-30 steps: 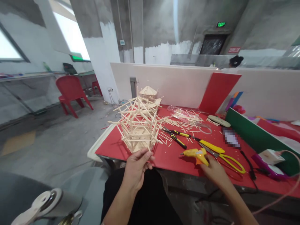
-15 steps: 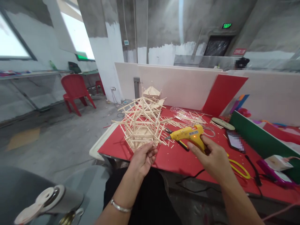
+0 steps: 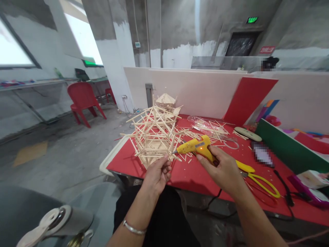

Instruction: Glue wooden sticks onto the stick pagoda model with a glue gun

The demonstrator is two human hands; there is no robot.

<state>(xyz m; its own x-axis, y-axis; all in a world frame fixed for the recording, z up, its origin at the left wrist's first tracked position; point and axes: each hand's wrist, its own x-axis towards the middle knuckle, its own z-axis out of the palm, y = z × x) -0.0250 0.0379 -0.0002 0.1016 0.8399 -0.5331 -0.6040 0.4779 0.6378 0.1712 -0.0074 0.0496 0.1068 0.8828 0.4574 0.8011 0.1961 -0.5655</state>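
Note:
A pavilion-shaped model of thin wooden sticks (image 3: 155, 137) stands at the front left of the red table. My left hand (image 3: 158, 175) is closed at its lower front edge, thumb and fingers pinched on a wooden stick; whether that stick is loose or joined to the model I cannot tell. My right hand (image 3: 223, 168) grips a yellow glue gun (image 3: 194, 146) with a small orange light on its side. The gun's nozzle points left and is at the model's lower right corner, just above my left fingertips.
A finished-looking stick pavilion (image 3: 166, 99) stands behind. Loose sticks (image 3: 191, 133) and a plastic bag (image 3: 205, 124) lie beyond the gun. Yellow-handled scissors (image 3: 264, 185), a phone (image 3: 262, 153) and a green board (image 3: 280, 147) are at right. A lidded cup (image 3: 74, 221) sits lower left.
My right hand has moved left with the glue gun, bringing its nozzle to the model's corner. My left hand stays at the same spot. More of the yellow-handled scissors shows.

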